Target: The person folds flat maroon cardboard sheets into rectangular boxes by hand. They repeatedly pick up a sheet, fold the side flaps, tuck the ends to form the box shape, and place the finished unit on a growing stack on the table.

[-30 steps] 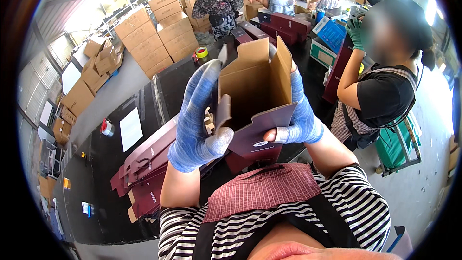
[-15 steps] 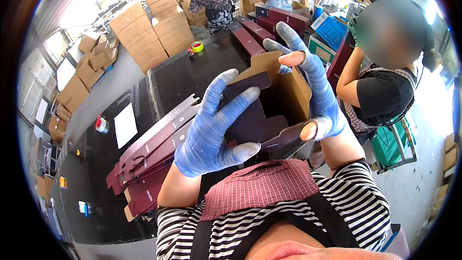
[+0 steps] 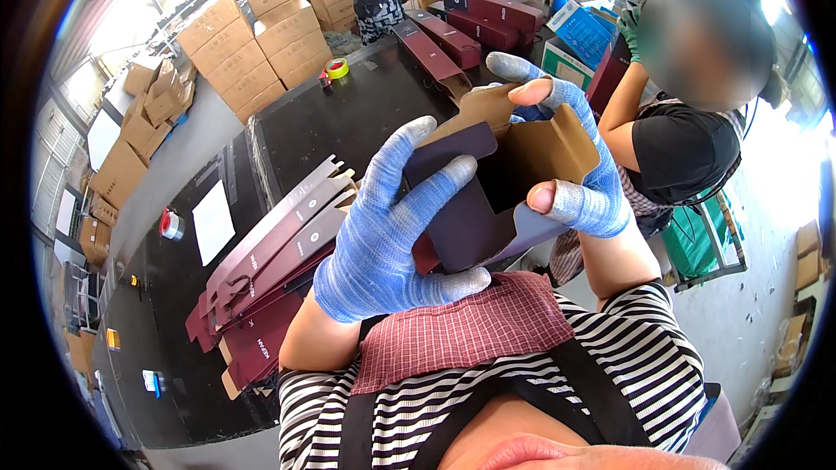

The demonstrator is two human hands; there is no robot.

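Observation:
Between my gloved hands is a carton [image 3: 461, 209], dark outside and bare brown inside, its open end facing up with the end flaps standing out. My left hand [image 3: 387, 226], in a blue knit glove with greyish fingertips, grips its left side; two fingers lie over the dark flap and the thumb is along the near edge. My right hand [image 3: 579, 161] wears a matching glove with some fingertips bare. Its thumb presses the near right flap and its fingers wrap the far right wall. The carton's lower part is hidden.
Flattened maroon cartons [image 3: 261, 287] lie piled on the black table [image 3: 187, 322] at left, near a white sheet [image 3: 212, 223] and tape rolls [image 3: 337, 68]. Formed maroon boxes [image 3: 435, 52] lie at the far end. A co-worker [image 3: 684, 148] stands close at right; brown cartons [image 3: 231, 61] are stacked beyond.
My right thumb has moved up onto the near flap, and that flap now stands more upright. The carton has tilted slightly. The whole view has shifted a little.

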